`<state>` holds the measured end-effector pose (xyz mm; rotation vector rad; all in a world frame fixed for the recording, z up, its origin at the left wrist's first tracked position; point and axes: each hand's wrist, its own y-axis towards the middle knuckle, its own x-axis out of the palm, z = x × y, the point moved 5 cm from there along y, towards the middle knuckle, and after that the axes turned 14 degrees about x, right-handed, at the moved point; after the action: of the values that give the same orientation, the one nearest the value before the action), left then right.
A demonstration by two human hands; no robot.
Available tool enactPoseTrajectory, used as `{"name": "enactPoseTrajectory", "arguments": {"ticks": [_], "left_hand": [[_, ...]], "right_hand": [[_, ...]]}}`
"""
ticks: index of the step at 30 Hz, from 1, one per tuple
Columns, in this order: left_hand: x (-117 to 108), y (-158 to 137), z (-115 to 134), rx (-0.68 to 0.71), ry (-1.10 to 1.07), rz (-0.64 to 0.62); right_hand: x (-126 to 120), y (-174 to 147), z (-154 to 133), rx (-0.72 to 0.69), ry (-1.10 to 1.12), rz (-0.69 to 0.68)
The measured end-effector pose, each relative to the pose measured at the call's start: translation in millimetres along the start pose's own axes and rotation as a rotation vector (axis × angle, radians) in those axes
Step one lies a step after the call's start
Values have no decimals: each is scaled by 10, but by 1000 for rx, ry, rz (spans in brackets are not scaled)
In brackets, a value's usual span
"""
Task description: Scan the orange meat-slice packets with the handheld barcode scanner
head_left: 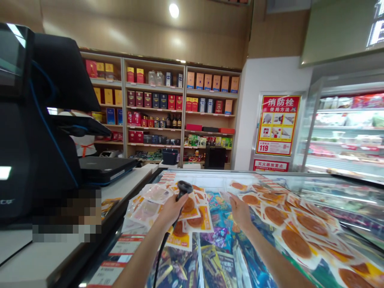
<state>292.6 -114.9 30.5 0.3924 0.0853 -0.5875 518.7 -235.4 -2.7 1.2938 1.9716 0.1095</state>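
My left hand (171, 210) is wrapped round the handle of a black barcode scanner (184, 186), whose cable hangs down past my wrist. Under and around it lies a pile of flat packets (196, 222) with round brown patties showing through clear windows and orange print. My right hand (239, 210) is over the middle of the glass-topped chest, fingers stretched forward, with nothing visible in it. Just to its right, a larger heap of the same kind of packets (274, 216) spreads along the glass. Some pale packets (154, 194) lie turned over on the left pile.
Through the glass, colourful bagged goods (220, 256) show inside the chest. A black checkout terminal (39, 120) stands on the white counter (33, 260) at left. Shelves of boxed goods (154, 100) line the back wall. A lit display fridge (348, 132) is at right.
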Motion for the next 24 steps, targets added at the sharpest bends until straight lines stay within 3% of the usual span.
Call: {"name": "enactPoseTrajectory", "arguments": {"ticks": [6, 10, 13, 16, 18, 24], "left_hand": [[-418, 79, -49, -22, 131, 121], [-531, 89, 0, -33, 184, 162], [-588, 72, 41, -87, 213, 203], [-630, 54, 98, -95, 244, 226], [-638, 50, 130, -81, 252, 231], [-450, 45, 134, -57, 110, 210]], "right_hand": [[577, -47, -391, -136, 103, -183], [882, -36, -612, -189, 100, -261], [980, -58, -739, -248, 72, -274], [896, -12, -710, -260, -28, -244], [733, 98, -539, -209, -163, -212], [-24, 569, 398, 31, -551, -156]]}}
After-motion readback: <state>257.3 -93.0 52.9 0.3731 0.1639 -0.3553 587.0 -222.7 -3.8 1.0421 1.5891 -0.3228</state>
